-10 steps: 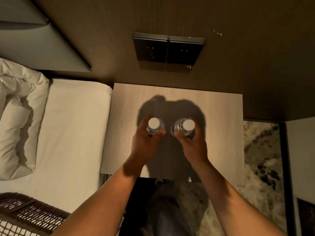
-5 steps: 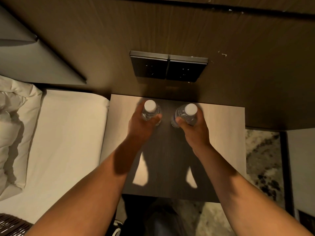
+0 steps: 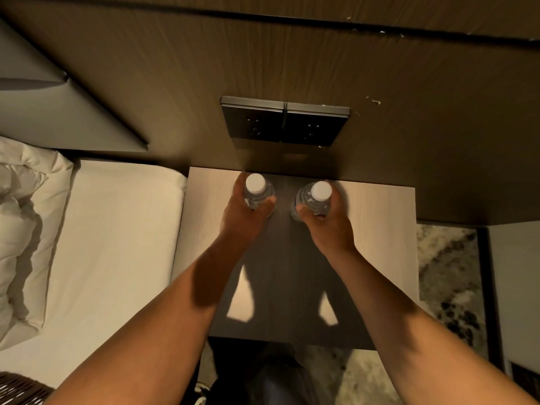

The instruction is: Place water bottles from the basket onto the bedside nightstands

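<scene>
Two clear water bottles with white caps stand upright at the back of the light wooden nightstand (image 3: 380,229), close to the wall. My left hand (image 3: 245,217) is wrapped around the left bottle (image 3: 255,185). My right hand (image 3: 327,226) grips the right bottle (image 3: 320,192). The bottles are a short gap apart, side by side. I cannot tell whether their bases touch the tabletop. A corner of the dark wicker basket (image 3: 20,388) shows at the bottom left, on the bed.
A dark double socket panel (image 3: 283,121) sits on the wooden wall just above the bottles. The bed with white sheet (image 3: 111,244) and pillows (image 3: 26,217) lies left of the nightstand. Patterned carpet (image 3: 447,273) is at the right.
Both hands carried the bottles from the middle of the nightstand to its back edge near the wall. In the last half second they hardly moved.
</scene>
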